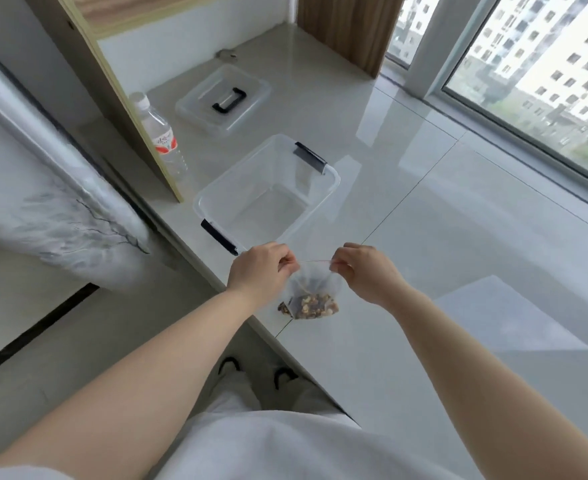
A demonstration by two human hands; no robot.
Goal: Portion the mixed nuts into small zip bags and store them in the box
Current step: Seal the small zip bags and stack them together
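Before the clear box (268, 188), both hands pinch a zip bag (315, 289) holding mixed nuts (315, 305)

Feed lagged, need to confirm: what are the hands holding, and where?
Both left hand and right hand pinch the small clear nut-filled zip bag at its top corners.

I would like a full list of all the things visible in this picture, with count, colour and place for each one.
zip bag: one, clear with a red seal line, held up between both hands, near the box
mixed nuts: one portion, brown and tan, at the bottom of the bag
box: one, clear with black latches, open, on the pale ledge
lid: one, clear with a black handle, on the ledge beyond the box
water bottle: one, clear with a red and white label, left of the box
left hand: one, pinches the bag's top left corner
right hand: one, pinches the top right corner
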